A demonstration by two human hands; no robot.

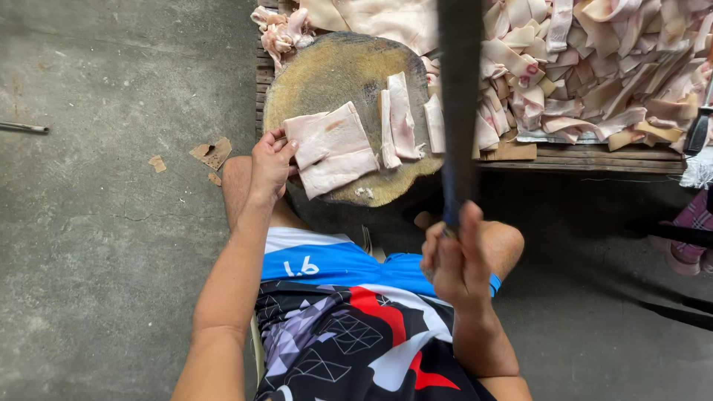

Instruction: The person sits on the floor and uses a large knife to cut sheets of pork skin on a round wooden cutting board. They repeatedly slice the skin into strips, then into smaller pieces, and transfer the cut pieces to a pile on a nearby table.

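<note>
Pale pork skin slab (332,147) under left hand (270,162); right hand (454,261) raising cleaver (459,104)

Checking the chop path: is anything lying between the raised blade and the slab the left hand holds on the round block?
Nothing visible does. The blade in the right hand is raised above the block; the slab lies bare under the left hand, cut strips beside it.

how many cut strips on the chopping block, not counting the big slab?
3 strips on the chopping block: two side by side at centre, one at the right edge beside the raised blade. The blade may hide more.
</note>
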